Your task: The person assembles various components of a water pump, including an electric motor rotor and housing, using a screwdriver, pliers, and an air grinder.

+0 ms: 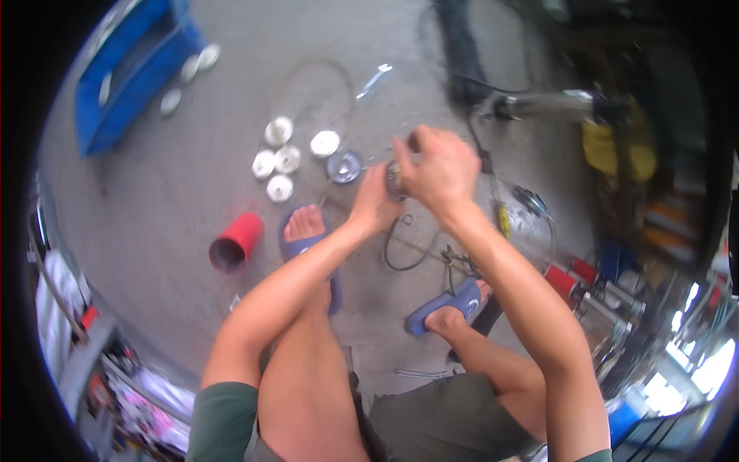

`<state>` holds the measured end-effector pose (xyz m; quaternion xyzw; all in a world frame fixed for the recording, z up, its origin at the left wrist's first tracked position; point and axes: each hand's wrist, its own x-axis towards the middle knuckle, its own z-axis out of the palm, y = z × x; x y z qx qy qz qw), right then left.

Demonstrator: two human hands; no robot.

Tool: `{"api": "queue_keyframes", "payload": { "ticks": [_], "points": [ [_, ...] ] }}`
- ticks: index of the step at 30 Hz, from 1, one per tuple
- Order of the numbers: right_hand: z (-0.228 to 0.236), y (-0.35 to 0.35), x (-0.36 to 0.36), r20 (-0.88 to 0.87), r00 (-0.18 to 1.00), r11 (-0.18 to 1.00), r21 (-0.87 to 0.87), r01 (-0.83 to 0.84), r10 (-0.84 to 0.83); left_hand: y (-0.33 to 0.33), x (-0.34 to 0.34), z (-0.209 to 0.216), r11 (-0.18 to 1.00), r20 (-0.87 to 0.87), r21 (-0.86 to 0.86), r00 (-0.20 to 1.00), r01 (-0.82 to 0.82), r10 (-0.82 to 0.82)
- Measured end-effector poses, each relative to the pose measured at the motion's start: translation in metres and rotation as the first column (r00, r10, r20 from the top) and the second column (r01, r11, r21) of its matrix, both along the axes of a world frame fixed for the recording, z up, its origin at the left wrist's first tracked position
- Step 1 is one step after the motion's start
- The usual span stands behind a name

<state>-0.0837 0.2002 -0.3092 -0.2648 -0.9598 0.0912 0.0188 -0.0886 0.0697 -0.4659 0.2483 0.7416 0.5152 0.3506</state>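
Note:
In front of my knees, both hands meet around a small dark, metallic-looking round part [395, 182]. My left hand [376, 202] is closed on it from the left side. From the right, my right hand [440, 171] grips the same part with its fingers curled; blur and the fingers hide its exact kind. Just left of the hands lies a grey round flanged piece [344, 166] on the floor. Beyond it are several white round discs with hubs, among them a single white disc [325, 144] and a grouped one [288, 159].
A red tube [237, 240] lies near my left foot. At the far left stands a blue bin [115, 96] with white pieces beside it. A shiny wrench-like tool [375, 81] lies ahead. Cables [400, 268] run between my feet; a metal cylinder [548, 106] is at right.

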Motion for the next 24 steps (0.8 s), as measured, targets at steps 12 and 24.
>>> {"api": "queue_keyframes", "payload": {
  "ticks": [12, 24],
  "points": [
    [-0.073, 0.049, 0.088, -0.466, 0.41, 0.62, -0.556, 0.553, -0.784, -0.008, 0.08, -0.009, 0.931, 0.171, -0.247, 0.958, 0.269, -0.231],
    [-0.185, 0.16, 0.174, 0.145, 0.826, 0.779, -0.277, 0.562, -0.545, 0.174, 0.098, -0.032, 0.815, -0.332, -0.566, 0.87, 0.125, -0.364]
  ]
}}
